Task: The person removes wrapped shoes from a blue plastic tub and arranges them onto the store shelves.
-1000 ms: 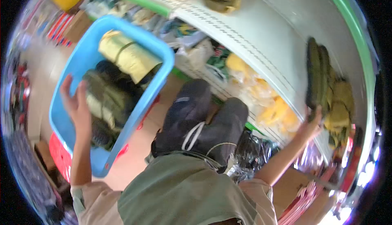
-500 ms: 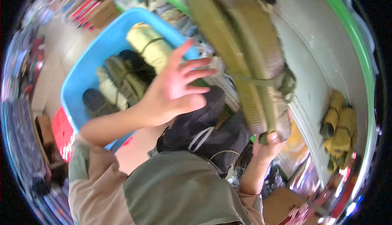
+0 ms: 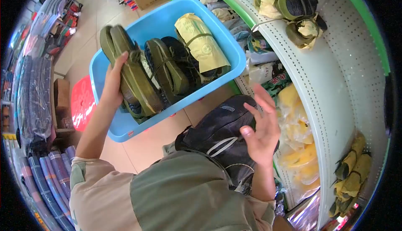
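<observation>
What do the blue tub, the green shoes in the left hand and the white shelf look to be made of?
Blue tub: likely plastic, smooth with a slight sheen and a rounded rim.
Green shoes in the left hand: soles probably rubber, matte and thick; the uppers show too little to tell.
White shelf: probably painted metal, judging by its smooth panel and rows of punched holes.

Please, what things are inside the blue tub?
The blue tub holds green shoes, tied together, and a paper-wrapped bundle. The left hand grips a shoe pair at its left side, hiding part of what lies beneath. Most of the tub's bottom is covered and unseen.
</observation>
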The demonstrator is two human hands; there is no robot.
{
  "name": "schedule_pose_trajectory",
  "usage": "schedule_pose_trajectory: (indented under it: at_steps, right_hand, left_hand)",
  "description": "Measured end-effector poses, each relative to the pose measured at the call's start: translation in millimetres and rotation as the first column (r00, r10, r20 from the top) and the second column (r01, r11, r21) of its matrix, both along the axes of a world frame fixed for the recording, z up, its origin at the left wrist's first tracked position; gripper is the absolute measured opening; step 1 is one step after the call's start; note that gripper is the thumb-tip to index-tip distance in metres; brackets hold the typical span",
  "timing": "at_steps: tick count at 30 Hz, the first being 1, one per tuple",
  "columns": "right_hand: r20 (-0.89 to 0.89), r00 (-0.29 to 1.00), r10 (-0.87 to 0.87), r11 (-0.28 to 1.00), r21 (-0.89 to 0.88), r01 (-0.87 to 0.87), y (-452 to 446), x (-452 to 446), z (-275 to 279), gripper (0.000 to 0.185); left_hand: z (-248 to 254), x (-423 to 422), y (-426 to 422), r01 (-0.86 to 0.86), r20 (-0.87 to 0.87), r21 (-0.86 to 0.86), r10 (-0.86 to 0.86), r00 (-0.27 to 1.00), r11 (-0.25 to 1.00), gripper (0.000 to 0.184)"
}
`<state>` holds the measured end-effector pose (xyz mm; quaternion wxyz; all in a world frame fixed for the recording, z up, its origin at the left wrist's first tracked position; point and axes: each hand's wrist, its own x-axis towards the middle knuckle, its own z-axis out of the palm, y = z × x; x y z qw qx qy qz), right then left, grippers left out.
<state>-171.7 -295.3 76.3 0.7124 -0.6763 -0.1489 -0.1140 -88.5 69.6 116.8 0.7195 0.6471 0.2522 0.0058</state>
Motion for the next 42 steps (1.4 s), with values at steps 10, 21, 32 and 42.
schedule_pose_trajectory:
  at_steps: [10, 21, 32, 42]
  right_hand:
    - [-0.105, 0.973, -0.204, 0.976, -0.1, 0.194, -54.5, -21.3, -14.1, 0.056]
    - [0.504, 0.135, -0.853, -0.195, -0.548, 0.814, -275.0, -106.6, 32.6, 0.046]
    - [0.32, -0.167, -0.933, -0.361, -0.836, 0.412, -386.6, -155.7, 17.8, 0.098]
    - [-0.26, 0.074, -0.963, 0.077, -0.004, 0.997, -332.5, -170.7, 18.0, 0.042]
  left_hand:
    - [-100.9, -6.6, 59.2, 0.062, -0.121, 0.35, -0.02, 0.992, 0.935, 0.068]
    - [-54.9, 30.0, 5.4, 0.021, 0.353, 0.621, -0.303, 0.885, 0.784, 0.051]
    - [-61.3, 39.8, -28.0, 0.216, 0.316, 0.56, -0.448, 0.836, 0.799, 0.038]
    - [-40.5, 34.6, -42.1, 0.195, 0.403, 0.576, -0.483, 0.778, 0.794, 0.032]
